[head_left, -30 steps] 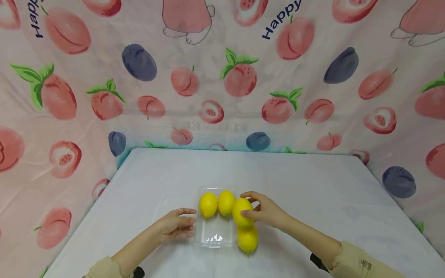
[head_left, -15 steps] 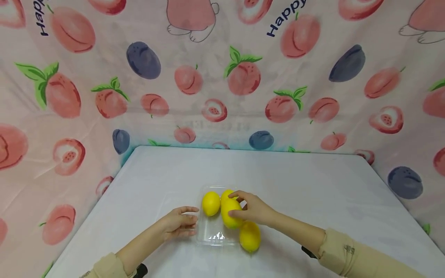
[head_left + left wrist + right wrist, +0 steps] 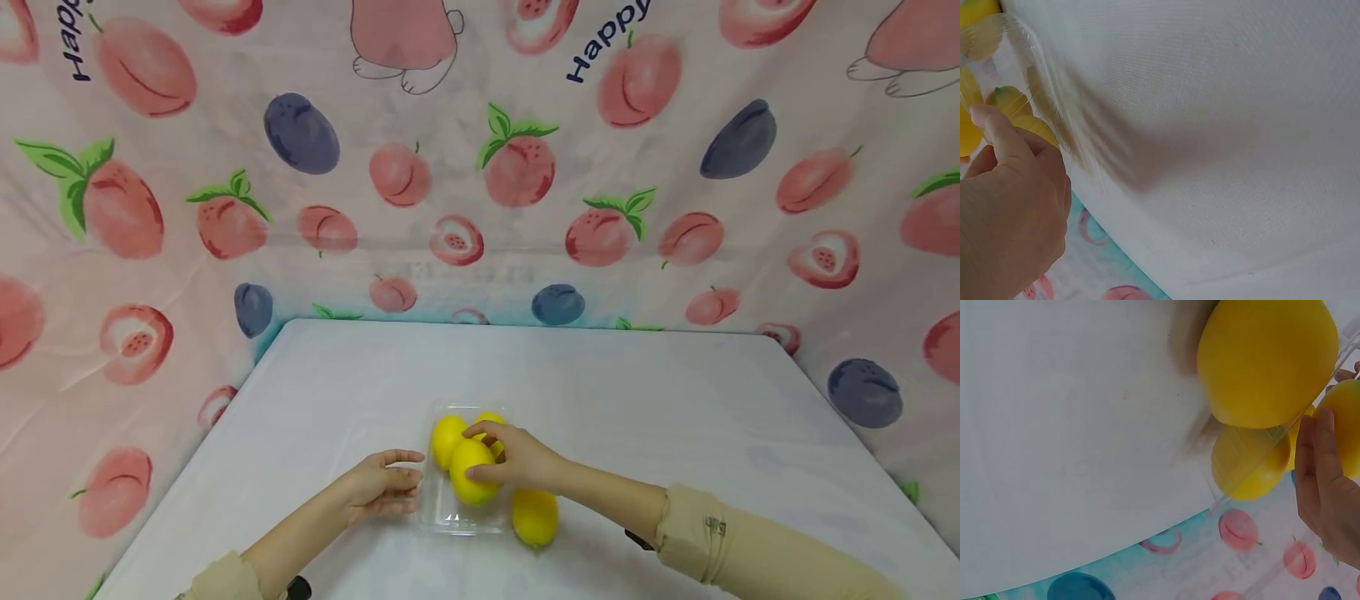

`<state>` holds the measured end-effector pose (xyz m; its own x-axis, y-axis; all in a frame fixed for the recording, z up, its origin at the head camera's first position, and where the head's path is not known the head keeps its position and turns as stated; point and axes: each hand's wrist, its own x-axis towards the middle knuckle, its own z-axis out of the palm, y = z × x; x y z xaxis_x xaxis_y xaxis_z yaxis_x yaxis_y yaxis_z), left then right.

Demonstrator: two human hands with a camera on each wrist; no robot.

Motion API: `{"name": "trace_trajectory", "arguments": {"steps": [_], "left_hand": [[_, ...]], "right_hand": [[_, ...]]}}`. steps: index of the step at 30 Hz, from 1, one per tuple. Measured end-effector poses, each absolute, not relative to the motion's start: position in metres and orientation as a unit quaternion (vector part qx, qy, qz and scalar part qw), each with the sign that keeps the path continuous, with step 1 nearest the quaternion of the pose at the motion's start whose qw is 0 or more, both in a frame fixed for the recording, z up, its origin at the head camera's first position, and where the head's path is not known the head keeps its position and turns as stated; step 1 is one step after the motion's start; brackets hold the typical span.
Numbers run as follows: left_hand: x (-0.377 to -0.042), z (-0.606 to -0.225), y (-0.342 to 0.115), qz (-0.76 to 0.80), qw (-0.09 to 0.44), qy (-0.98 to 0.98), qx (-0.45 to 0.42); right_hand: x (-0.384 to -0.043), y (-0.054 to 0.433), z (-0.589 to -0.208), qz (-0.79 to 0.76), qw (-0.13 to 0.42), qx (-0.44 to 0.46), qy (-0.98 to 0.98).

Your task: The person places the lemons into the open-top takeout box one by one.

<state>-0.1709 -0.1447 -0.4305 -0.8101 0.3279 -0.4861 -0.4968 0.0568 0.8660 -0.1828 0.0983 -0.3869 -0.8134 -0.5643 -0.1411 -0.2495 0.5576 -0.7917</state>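
**Lemon held over a clear tray: some handling thoughts**

So a yellow lemon was gripped by the right hand, fingertips on its far side and thumb on the near one, above the clear tray. Whether the tray floor was touched couldn't be told. Two more lemons were seen at the far end of the tray, and a loose lemon was parked just off its right side. The left hand was held at the left wall, fingers relaxed and fairly straight; actual contact couldn't be confirmed.

Handling-wise, the gripped one would be guessed as light, firm, maybe slick, hardly fragile, and best taken round its fat middle. The tray looked like thin, bendy plastic, easily nudged, so best steadied by the rim.

Raised edges had to be cleared. Most room was offered by the near end, and white tabletop was spread well beyond, back to the patterned cloth.
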Motion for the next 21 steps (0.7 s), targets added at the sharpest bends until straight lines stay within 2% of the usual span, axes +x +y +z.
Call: {"name": "trace_trajectory", "arguments": {"steps": [21], "left_hand": [[-0.171,-0.430,-0.144,0.687,0.301,0.658,-0.066]], "right_hand": [[-0.181,0.083,-0.398,-0.395,0.207,-0.241,0.862]]}}
